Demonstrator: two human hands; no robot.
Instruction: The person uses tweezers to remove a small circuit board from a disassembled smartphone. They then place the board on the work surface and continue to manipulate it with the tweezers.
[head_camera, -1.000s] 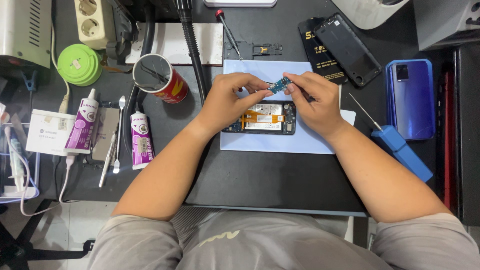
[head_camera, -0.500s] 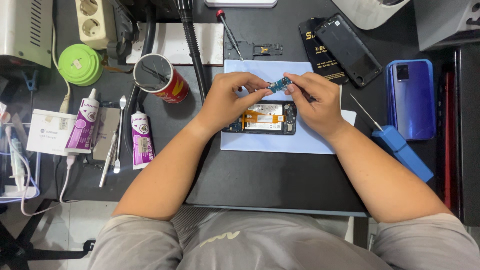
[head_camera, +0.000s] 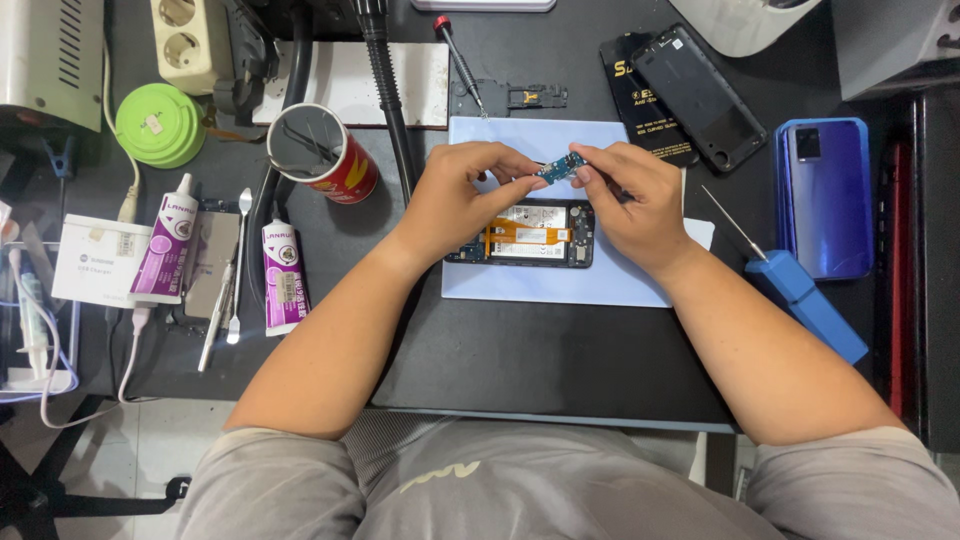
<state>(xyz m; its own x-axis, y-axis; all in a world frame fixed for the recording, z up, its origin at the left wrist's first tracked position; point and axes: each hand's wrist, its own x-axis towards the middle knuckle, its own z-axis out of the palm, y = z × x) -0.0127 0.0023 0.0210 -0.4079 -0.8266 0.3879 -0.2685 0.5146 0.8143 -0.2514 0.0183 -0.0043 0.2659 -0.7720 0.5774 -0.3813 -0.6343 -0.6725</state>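
Spreading across most of the view, the dark matte desk (head_camera: 560, 370) carries a pale blue rectangular work mat (head_camera: 480, 150), smooth and flat. On the mat lies an opened phone (head_camera: 535, 235), back cover off, showing an orange flex ribbon and metal shields. Above it both hands meet: the left hand (head_camera: 465, 200) and the right hand (head_camera: 635, 205) each pinch an end of a small circuit board (head_camera: 560, 167) between fingertips, holding it in the air just over the phone. That board looks thin, stiff, very light and fragile, best gripped by its bare edges, away from its connectors. A red paper cup (head_camera: 325, 155), two purple glue tubes (head_camera: 282, 278) and a blue-handled screwdriver (head_camera: 805, 300) lie around.
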